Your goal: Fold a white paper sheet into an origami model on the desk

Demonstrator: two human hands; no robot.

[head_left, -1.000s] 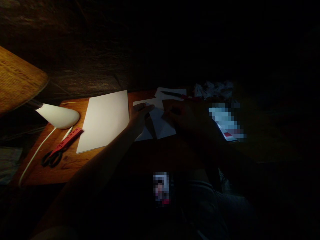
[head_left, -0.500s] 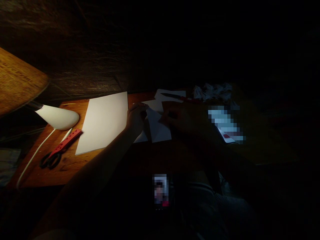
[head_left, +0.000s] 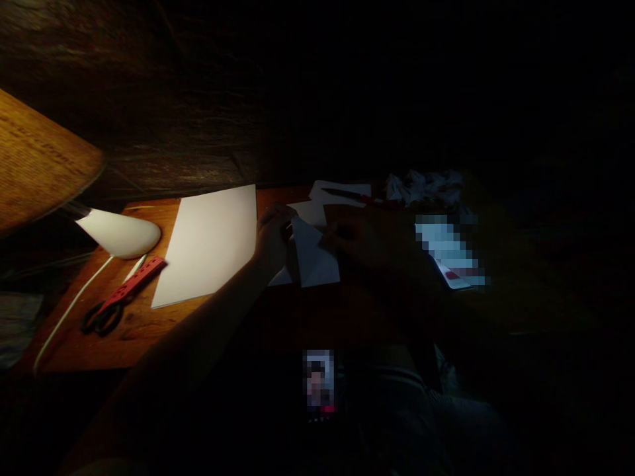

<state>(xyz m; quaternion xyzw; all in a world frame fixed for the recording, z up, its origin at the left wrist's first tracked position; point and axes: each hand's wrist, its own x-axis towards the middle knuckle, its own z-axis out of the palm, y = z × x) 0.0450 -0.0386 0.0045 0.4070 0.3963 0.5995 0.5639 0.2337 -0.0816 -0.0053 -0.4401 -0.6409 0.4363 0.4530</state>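
Observation:
My left hand [head_left: 272,239] pinches the left side of a folded white paper [head_left: 312,256], which lies on the wooden table [head_left: 133,344]. My right hand [head_left: 350,238] is deep in shadow, with its fingers at the paper's upper right edge. Whether those fingers grip the paper is hidden by the dark. Part of the folded paper is covered by my left fingers. A flat stack of white paper [head_left: 208,244] lies to the left of my left hand.
A white lamp [head_left: 119,233] shines from the left beneath a wooden shade [head_left: 34,158]. Red-handled scissors [head_left: 102,317] and a red perforated ruler [head_left: 133,281] lie at the left. A dark-handled knife [head_left: 347,196], crumpled paper [head_left: 421,188] and a blurred phone [head_left: 449,251] lie beyond my right hand.
The folded paper's right part has drawn inward and now looks narrower. Both hands stay on it. The whole view has drifted slightly, with the table sitting a little lower in the frame.

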